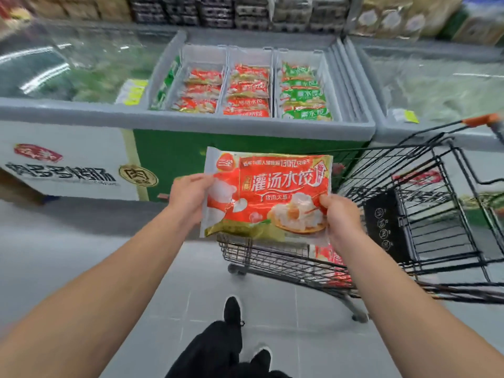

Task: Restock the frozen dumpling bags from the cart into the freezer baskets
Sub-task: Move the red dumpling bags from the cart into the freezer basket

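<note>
while both hands grip it, the red dumpling bag [268, 195] hangs above the cart [409, 227] front; left hand [188, 197] pinches its left edge, right hand [341, 216] its right. another bag [334, 266] in the cart is half hidden. freezer baskets [249, 85] ahead, labels blurred.

Grey tiled floor [68, 255], stocked shelves [245, 9] behind
</note>
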`<state>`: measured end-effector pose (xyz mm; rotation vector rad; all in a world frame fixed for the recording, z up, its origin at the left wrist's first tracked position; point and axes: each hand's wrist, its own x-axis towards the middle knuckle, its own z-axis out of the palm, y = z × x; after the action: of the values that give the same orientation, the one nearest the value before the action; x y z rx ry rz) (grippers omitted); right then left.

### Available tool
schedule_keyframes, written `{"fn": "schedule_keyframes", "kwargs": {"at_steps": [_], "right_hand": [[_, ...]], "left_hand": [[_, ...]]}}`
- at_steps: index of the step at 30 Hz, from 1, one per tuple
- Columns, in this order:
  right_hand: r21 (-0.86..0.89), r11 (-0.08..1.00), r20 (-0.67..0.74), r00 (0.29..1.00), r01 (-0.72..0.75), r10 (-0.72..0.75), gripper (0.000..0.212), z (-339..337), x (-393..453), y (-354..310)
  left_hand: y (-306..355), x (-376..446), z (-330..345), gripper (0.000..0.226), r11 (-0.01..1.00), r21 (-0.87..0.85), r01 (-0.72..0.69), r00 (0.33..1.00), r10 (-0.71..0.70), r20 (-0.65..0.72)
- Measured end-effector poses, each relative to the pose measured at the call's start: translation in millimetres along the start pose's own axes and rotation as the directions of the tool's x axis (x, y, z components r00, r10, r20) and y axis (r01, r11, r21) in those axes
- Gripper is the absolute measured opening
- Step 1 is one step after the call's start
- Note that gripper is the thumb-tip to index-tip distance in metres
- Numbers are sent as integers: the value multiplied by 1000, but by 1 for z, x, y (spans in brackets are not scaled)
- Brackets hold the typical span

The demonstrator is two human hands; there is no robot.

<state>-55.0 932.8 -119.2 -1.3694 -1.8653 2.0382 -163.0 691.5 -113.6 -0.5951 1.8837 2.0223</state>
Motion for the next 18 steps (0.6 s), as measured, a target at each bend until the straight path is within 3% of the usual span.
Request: {"fn": "schedule_keyframes", "kwargs": {"at_steps": [9,18], "right_hand": [[17,991,98,986,134,-135,22,87,-47,-31],[-12,990,87,986,141,-139,20,230,-51,-32]], "left_hand": [[59,-11,-96,11,986,-97,-139,990,135,-48],[91,67,-210,16,991,-83,-102,993,97,-62]]}}
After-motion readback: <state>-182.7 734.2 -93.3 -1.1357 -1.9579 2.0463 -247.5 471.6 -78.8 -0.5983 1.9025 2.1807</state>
